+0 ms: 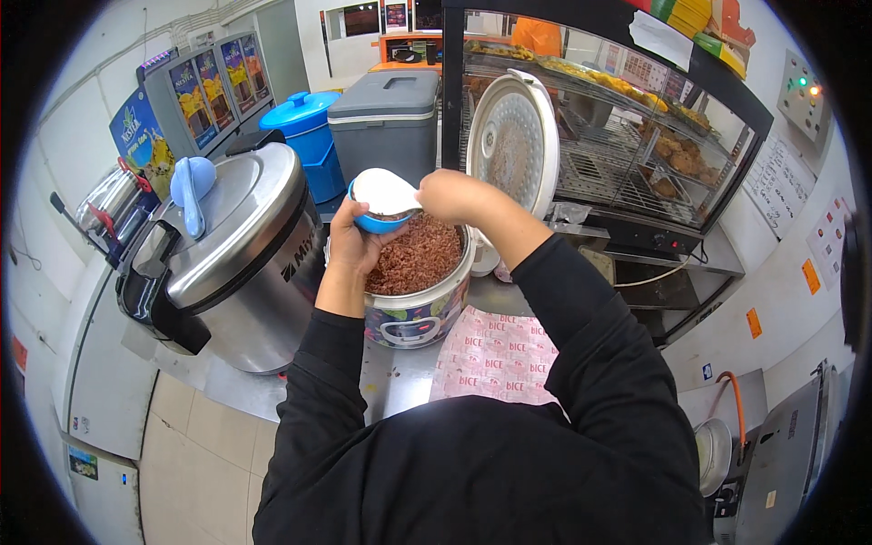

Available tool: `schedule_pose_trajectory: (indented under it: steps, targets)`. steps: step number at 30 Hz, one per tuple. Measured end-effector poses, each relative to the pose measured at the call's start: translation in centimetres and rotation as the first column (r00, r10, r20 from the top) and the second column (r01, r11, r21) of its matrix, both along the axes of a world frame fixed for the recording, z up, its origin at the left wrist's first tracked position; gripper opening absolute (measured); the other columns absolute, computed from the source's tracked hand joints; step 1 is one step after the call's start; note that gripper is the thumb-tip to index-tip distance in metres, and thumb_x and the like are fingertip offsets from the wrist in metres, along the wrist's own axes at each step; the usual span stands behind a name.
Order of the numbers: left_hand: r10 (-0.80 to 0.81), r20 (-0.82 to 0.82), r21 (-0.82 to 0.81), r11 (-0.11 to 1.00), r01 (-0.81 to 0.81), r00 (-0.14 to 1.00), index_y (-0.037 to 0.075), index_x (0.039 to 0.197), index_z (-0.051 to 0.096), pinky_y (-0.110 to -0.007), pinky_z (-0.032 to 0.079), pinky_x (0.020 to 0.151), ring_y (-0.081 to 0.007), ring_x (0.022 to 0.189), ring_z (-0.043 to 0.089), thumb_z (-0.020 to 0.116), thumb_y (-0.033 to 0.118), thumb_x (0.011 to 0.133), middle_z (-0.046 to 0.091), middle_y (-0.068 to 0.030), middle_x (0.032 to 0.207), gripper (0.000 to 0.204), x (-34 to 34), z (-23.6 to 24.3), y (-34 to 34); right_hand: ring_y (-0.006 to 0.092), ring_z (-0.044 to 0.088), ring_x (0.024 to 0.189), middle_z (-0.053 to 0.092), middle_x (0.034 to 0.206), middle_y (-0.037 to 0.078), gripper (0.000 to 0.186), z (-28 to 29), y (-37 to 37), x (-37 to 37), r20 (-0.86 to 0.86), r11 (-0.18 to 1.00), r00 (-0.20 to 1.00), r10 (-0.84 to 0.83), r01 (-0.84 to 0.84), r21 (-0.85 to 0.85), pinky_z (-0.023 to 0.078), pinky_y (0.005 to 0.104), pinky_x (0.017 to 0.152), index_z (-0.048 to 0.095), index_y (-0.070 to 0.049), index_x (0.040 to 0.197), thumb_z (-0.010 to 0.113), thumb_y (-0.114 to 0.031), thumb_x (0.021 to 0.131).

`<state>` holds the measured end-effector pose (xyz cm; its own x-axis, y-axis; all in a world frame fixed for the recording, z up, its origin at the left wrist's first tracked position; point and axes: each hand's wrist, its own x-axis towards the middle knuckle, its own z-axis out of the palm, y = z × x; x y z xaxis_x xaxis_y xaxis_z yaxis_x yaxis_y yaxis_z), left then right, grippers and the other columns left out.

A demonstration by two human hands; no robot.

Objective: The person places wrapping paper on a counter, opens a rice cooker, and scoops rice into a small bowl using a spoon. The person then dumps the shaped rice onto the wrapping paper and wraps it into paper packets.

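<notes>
My left hand [352,242] is wrapped round a small blue bowl [389,224], held above an open rice cooker [420,318] full of reddish-brown cooked rice [418,259]. In my right hand [450,196] is the handle of a white rice paddle [382,192], whose broad blade lies over the bowl's mouth. Some reddish rice shows in the bowl below the blade. The cooker's round lid [514,141] stands raised behind my right hand. Pink-and-white printed wrapping paper [498,356] lies on the steel counter in front of my right forearm.
Left of the cooker stands a big steel rice cooker [241,245] with a light-blue scoop [193,195] on its lid. Behind are a blue lidded bucket [304,123] and a grey cooler box [385,118]. A glass food warmer [599,136] with trays of fried food fills the back right.
</notes>
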<state>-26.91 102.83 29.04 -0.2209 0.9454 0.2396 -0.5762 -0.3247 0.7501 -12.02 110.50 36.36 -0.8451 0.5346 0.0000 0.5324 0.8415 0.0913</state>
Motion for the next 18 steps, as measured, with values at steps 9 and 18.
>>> schedule_pose_trajectory:
  steps: [9,18]
  targets:
    - [-0.074,0.078,0.074,0.995,0.068,0.994,0.004,0.125,0.041,-0.051,0.052,0.079,-0.0371,0.104,0.055,0.050,0.023,0.067,0.051,-0.0208,0.119,0.062,-1.4,0.6,0.0,0.0335,0.063,0.081,0.064,0.085,0.020,0.016,1.1,1.3,0.4,-0.211,0.970,0.961,-0.177,0.207,0.131,0.050,0.0394,0.069,0.069,-0.002,0.081,0.057,-0.008,0.071]
    - [-0.187,0.161,0.236,0.961,0.146,0.969,0.002,0.126,0.038,-0.053,0.047,0.089,-0.0364,0.113,0.050,0.051,0.031,0.081,0.046,-0.0203,0.125,0.055,0.9,0.3,-1.8,0.0292,0.058,0.088,0.062,0.101,0.013,0.025,-7.0,-2.8,-0.2,-0.742,0.899,0.508,-0.437,0.221,-0.379,0.043,0.0374,0.083,0.064,-0.007,0.097,0.048,-0.024,0.087]
